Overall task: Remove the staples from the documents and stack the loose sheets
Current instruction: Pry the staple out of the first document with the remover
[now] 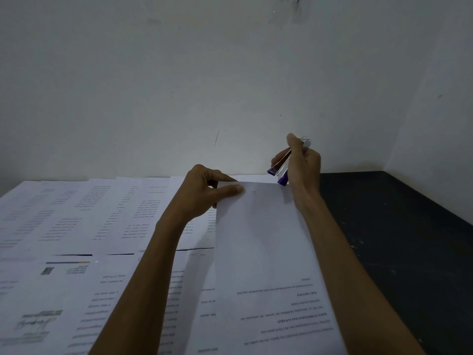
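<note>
A stapled document (pixel 266 242) lies lengthwise in front of me, printed text at its near end, a small dark staple (pixel 254 192) near its far edge. My left hand (pixel 204 193) pinches the far left corner of this document, thumb on top. My right hand (pixel 302 162) grips a purple and silver stapler (pixel 281 170) above the document's far right corner, its purple end pointing down at the paper.
Many printed sheets (pixel 89 226) cover the left and middle of the table in overlapping rows. The bare dark tabletop (pixel 396 239) runs along the right side. A pale wall (pixel 204 85) stands right behind the table.
</note>
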